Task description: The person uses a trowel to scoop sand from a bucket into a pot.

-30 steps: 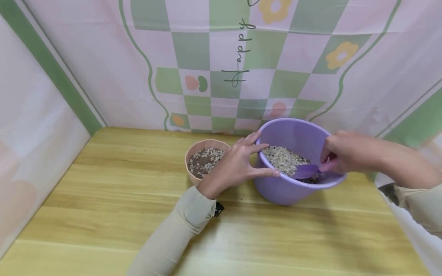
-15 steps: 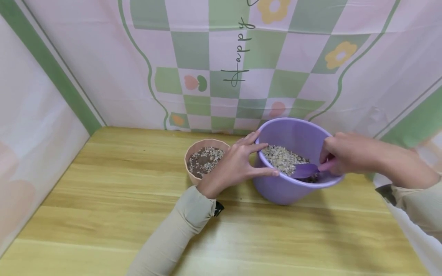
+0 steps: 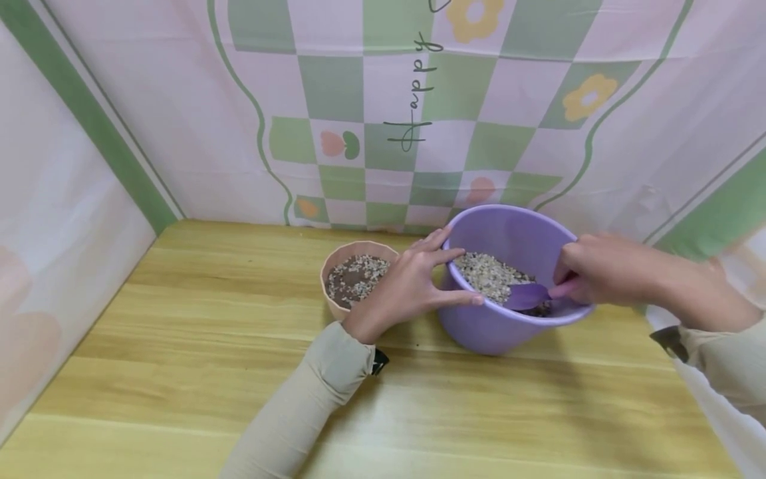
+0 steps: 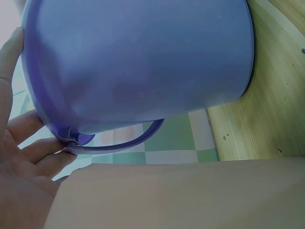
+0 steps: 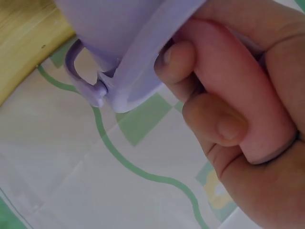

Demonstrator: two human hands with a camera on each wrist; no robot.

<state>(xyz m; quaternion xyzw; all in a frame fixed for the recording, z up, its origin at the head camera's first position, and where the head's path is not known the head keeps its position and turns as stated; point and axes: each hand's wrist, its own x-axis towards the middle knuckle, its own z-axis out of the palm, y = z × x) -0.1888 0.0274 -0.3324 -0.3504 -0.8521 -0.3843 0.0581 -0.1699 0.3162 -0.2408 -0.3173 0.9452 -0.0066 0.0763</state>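
Note:
My right hand (image 3: 598, 269) holds the pink handle (image 5: 238, 86) of a small trowel, fingers curled round it. The trowel's purple blade (image 3: 526, 297) is inside a purple bucket (image 3: 487, 332), its tip at a heap of pale, gravelly grit (image 3: 491, 276). My left hand (image 3: 401, 279) rests against the bucket's left rim with fingers spread and fairly straight. In the left wrist view its fingertips (image 4: 57, 162) touch the rim beside the bucket's handle (image 4: 128, 145). Left of the bucket stands a peach pot (image 3: 335, 311) of brown soil sprinkled with pale grit, partly hidden by my left hand.
Everything stands on a wood-grain table (image 3: 209, 372). A checked, flower-printed cloth (image 3: 389, 146) hangs close behind the bucket and pot. More cloth panels (image 3: 60, 199) close in the sides. Tiny dark crumbs (image 4: 279, 150) lie on the table near the bucket.
The bucket's right rim and my right hand with the trowel have shifted very slightly left. My left hand stays at the rim; the pot has not moved.

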